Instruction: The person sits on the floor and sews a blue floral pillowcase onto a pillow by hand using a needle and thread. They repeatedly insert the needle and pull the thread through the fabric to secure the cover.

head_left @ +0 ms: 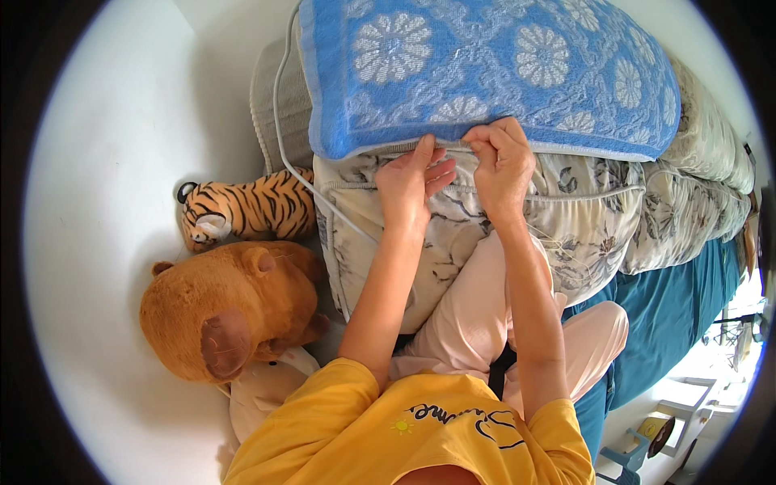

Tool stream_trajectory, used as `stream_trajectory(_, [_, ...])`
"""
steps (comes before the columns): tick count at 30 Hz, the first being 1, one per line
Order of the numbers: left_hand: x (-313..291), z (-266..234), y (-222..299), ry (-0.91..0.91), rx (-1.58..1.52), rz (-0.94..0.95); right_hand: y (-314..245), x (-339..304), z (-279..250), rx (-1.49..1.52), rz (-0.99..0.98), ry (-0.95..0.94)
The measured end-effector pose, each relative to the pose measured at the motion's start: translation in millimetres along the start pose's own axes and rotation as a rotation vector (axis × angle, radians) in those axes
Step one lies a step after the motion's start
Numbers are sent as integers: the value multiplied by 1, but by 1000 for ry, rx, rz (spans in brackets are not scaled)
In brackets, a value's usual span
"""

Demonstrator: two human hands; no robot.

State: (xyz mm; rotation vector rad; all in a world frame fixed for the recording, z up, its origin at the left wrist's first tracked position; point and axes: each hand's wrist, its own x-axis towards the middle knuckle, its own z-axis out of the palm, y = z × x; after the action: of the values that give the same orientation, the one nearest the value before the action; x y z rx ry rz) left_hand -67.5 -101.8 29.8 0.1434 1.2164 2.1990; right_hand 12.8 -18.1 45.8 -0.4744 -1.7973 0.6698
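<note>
A blue towel [485,73] with white flower patterns lies over a pile of bedding. Its near hem runs along a cream quilt [586,218] with grey flower print and piped edges. My left hand [410,179] has its thumb up against the hem, with the other fingers apart and the palm partly turned up. Just to the right, my right hand [503,166] has thumb and forefinger pinched together at the same hem. What lies between those fingertips is too small to make out. A few thin pale strands rest on the quilt below my right wrist.
A plush tiger [250,206] and a brown plush capybara [234,311] sit at the left by the white wall [97,202]. A pale cord [279,105] runs down the towel's left side. Teal bedding [671,299] spreads to the right, past my bent legs in pink trousers.
</note>
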Motion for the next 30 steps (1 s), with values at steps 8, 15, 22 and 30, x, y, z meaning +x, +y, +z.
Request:
stream_trajectory(8, [9, 1, -5, -27, -51, -25, 3, 6, 0, -13, -6, -47])
stream_trajectory(15, [13, 5, -12, 8, -26, -11, 2, 7, 5, -47, -35, -41])
stream_trajectory(22, [13, 9, -13, 14, 0, -7, 5, 5, 12, -95, -94, 12])
stream_trajectory(30, [13, 7, -12, 49, 71, -19, -6, 4, -2, -588, -380, -18])
